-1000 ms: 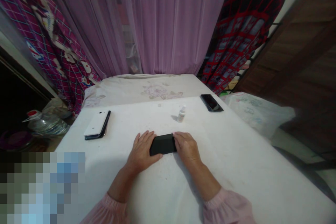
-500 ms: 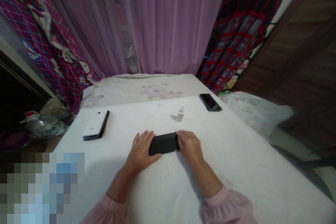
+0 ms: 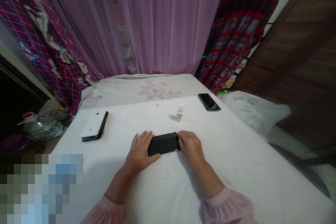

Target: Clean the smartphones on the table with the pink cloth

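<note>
A black smartphone (image 3: 164,143) lies screen up on the white cloth, its long side running left to right and slightly tilted. My left hand (image 3: 140,150) grips its left end, thumb along the near edge and fingers by the far edge. At the right end my right hand (image 3: 191,144) is closed, with bent fingers pressed on the phone's edge near the far corner; the fingertips are partly hidden. Just beyond the phone stands a small white bottle (image 3: 180,113), touched by neither hand.
Stacked phones, a white one (image 3: 94,125) on top, lie at the left of the cloth-covered table (image 3: 236,168). Toward the far right edge are more dark phones (image 3: 209,102). A large plastic bottle (image 3: 43,125) stands beyond the left edge. Purple curtains (image 3: 170,24) hang behind.
The view has shifted very slightly. Both hands stay at the ends of the black smartphone, with hardly any visible movement.
</note>
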`<state>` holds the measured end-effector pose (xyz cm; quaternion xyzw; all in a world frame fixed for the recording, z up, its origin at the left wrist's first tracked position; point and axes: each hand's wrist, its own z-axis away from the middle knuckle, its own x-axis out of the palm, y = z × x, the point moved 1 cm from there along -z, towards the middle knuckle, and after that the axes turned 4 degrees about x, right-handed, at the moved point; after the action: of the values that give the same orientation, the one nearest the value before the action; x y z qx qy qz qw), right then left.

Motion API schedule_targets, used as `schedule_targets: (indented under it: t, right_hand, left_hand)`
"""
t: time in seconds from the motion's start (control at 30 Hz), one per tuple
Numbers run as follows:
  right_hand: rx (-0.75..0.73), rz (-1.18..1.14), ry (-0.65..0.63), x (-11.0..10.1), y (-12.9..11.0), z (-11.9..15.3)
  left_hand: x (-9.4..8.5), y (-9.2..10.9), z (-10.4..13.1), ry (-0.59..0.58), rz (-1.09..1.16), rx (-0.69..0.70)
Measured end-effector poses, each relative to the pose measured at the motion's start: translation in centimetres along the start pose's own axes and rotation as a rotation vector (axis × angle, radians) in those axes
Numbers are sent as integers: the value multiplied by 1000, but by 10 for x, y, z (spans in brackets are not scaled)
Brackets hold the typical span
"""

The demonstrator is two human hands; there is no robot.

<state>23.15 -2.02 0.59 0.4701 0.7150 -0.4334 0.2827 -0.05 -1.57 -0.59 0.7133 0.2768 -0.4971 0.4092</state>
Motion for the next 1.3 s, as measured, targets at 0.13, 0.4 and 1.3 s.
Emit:
schedule_targets:
  t: [0.13,0.4,1.3]
  right_hand:
    - [-113,-53,-10,7,-20,7]
    - [-72,-82,-11,7,-15,6]
    - [-160,-56,-27,6,-29,14]
  left_hand:
    - [0,0,0,-3,-5,3]
    - [1,0,0,6,-10,14]
    - [-3,1,-1,-25,-3,-1]
